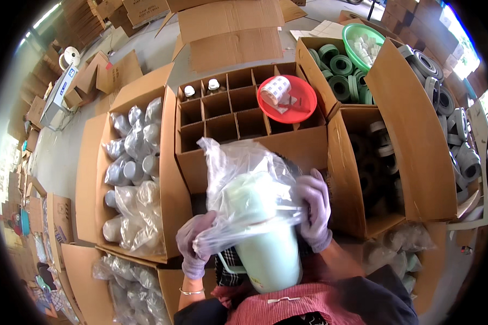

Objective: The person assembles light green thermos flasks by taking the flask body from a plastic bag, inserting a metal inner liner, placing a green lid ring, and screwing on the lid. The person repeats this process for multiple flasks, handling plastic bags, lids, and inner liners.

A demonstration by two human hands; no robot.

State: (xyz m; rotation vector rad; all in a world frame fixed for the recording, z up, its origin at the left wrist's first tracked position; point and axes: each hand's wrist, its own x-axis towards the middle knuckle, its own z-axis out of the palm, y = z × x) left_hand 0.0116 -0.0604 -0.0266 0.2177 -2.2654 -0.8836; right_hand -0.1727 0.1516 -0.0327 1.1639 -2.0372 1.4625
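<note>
Looking down, we record a grey concrete floor (65, 151) crowded with open cardboard cartons and flattened stacks of card toward the far edge. Directly ahead stands a divided carton (233, 114) with a cell grid; two capped bottles (200, 89) occupy its far-left cells and a red bowl (287, 99) rests on its right side. To our left, a carton (133, 179) holds bagged pale jugs. To our right, further cartons hold green and grey rolls (339, 70), and a green basket (370, 43) sits on top.

The pale green jug (268, 246) sits close against the body, just before the divided carton. Its long axis runs near to far; which end faces us we cannot tell. A thin handle shows at its left. It is smooth and opaque, half covered by a crumpled clear plastic bag (244, 173).

The left hand (192, 244) and right hand (315, 208), both in pale purple gloves, have fingers clenched on the bag either side of the jug.
</note>
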